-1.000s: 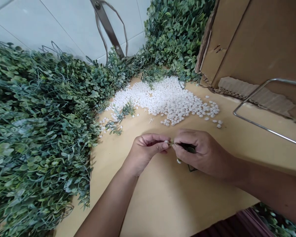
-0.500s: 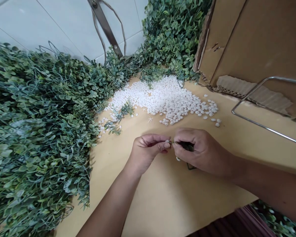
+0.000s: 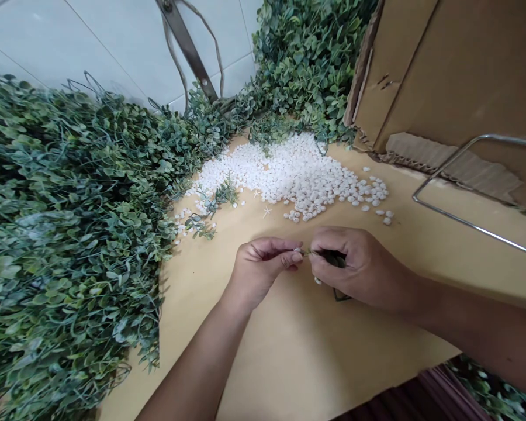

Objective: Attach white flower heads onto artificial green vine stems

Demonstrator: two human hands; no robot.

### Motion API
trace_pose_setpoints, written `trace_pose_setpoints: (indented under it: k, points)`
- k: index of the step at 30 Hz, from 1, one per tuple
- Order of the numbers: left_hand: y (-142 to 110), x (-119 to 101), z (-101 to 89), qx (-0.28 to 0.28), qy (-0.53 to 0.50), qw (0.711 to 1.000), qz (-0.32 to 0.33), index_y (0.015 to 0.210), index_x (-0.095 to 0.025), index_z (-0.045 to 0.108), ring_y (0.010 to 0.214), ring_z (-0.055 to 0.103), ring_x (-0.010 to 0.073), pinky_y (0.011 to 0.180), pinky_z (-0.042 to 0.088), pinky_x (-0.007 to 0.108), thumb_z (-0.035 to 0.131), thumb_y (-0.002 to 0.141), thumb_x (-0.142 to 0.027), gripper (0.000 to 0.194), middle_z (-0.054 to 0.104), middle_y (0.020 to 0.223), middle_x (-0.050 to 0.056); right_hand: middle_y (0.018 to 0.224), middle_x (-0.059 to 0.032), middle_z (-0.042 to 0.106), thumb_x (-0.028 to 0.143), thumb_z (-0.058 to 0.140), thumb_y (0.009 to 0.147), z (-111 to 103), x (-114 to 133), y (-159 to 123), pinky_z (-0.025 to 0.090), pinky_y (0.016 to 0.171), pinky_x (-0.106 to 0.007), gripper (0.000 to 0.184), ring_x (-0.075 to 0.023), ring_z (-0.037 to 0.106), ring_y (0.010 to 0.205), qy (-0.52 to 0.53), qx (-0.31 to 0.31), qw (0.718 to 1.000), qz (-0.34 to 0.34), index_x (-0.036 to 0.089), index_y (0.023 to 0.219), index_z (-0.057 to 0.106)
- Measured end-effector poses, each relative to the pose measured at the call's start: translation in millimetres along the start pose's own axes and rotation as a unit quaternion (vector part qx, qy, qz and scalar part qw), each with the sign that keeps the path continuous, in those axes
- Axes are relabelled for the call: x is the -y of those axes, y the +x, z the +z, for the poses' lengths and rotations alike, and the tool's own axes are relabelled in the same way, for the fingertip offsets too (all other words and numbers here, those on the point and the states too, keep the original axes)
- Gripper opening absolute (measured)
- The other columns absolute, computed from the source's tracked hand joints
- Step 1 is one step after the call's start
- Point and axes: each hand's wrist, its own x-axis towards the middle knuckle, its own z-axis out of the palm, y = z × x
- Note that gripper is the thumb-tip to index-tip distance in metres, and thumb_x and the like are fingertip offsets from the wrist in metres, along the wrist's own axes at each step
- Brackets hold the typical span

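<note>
Shows muted, diffuse light; washes out heaped small white rounded pieces; drops soft shadow below bare right hand; stretches at edges.

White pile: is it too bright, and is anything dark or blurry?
Head view: the white pile looks washed out in the middle; head view: a soft shadow lies on the tan sheet below the right hand; head view: the tiny bit in the left hand is too small and blurry to make out.

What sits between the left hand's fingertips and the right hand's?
In the head view, a short stretch of thin stem spans the gap from left hand to right hand.
</note>
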Motion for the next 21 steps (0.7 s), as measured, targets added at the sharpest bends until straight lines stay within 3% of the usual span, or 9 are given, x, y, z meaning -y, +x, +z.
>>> trace_pose_setpoints:
  k: [14,21]
  points:
    - [-0.6,0.7,1.7,0.0,0.008,1.0,-0.006,0.059,-0.014,0.071,0.05,0.058,0.0084,0.055,0.051,0.022,0.084,0.044,-0.017,0.02,0.067,0.054,0.0,0.053,0.0027,0.043,0.016,0.046,0.074,0.8,-3.0,0.0,0.032,0.049,-0.022,0.021,-0.0087,0.041,0.052,0.005,0.011,1.0,0.003,0.016,0.054,0.049]
    - [-0.2,0.2,0.0,-0.003,-0.002,1.0,-0.002,0.062,-0.014,0.072,0.05,0.058,0.0088,0.055,0.051,0.022,0.084,0.044,-0.022,0.023,0.068,0.055,0.001,0.053,0.0037,0.04,0.013,0.046,0.075,-0.2,-0.6,0.0,0.032,0.049,-0.021,0.023,-0.0076,0.039,0.05,0.027,0.0,0.999,-0.022,0.017,0.053,0.043]
